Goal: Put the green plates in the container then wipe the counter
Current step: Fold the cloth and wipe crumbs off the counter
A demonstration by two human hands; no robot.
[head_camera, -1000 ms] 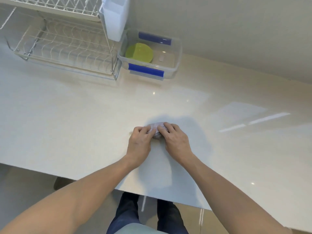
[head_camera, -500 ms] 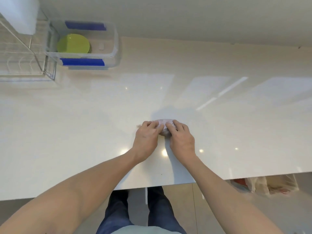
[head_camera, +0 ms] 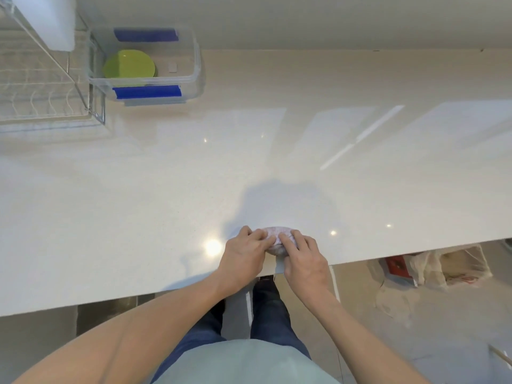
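- Crosswise near the front edge of the counter (head_camera: 138,206) lies a bunched pale cloth (head_camera: 278,237), its long axis running left to right.
- Left hand (head_camera: 243,259) and right hand (head_camera: 304,261) press on it from either side, fingers curled over the cloth, forearms reaching in from below.
- Far back left, green plates (head_camera: 128,64) lie flat in a clear container (head_camera: 194,65) with blue clips, just beside a wire dish rack (head_camera: 41,92); both stand well apart from the hands.
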